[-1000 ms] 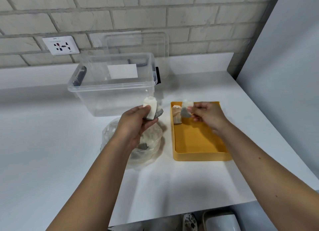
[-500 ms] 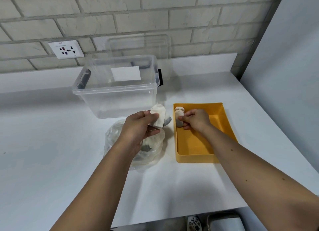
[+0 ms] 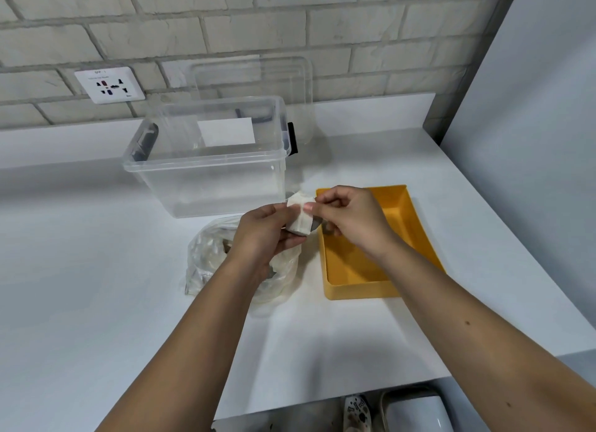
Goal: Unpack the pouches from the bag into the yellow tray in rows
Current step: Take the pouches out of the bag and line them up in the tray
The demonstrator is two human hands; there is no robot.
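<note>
A small white pouch (image 3: 300,217) is held in the air just left of the yellow tray (image 3: 361,288). My left hand (image 3: 263,234) grips it from below, and my right hand (image 3: 350,220) pinches its upper right edge. A grey pouch edge shows behind the white one. The clear plastic bag (image 3: 206,260) with more pouches lies on the counter under my left wrist. My right hand hides the tray's far left corner, so pouches laid there cannot be seen.
A clear plastic storage box (image 3: 206,160) stands behind the bag, its lid (image 3: 280,83) leaning on the brick wall. A wall socket (image 3: 109,84) is at the left. The white counter's front edge (image 3: 322,399) is close, and a grey panel (image 3: 532,109) rises at the right.
My right hand left the tray's far left corner and came across to the white pouch in my left hand, now pinching it. My left hand shifted slightly right.
</note>
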